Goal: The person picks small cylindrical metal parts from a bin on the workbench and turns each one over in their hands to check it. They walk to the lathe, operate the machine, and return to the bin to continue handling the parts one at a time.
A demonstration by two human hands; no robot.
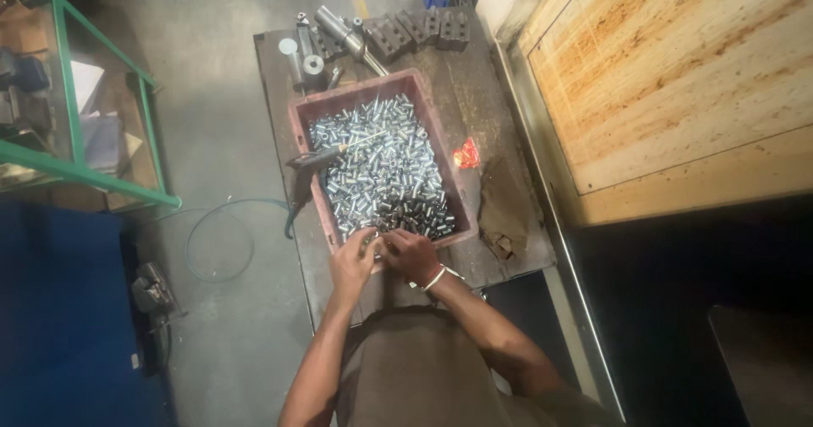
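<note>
Both hands, left hand [354,262] and right hand [412,253], close around small steel pins [381,169] at the red tray's [301,135] near edge (hard, slick, seemingly heavy in bulk, best pinched across the shank)

Shiny metal pins [381,160], matt plastic tray [446,158]

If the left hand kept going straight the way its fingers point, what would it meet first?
Most likely the heap of small shiny metal cylinders in the red tray; the left hand already sits at the tray's near edge, pointing up into it.
</note>
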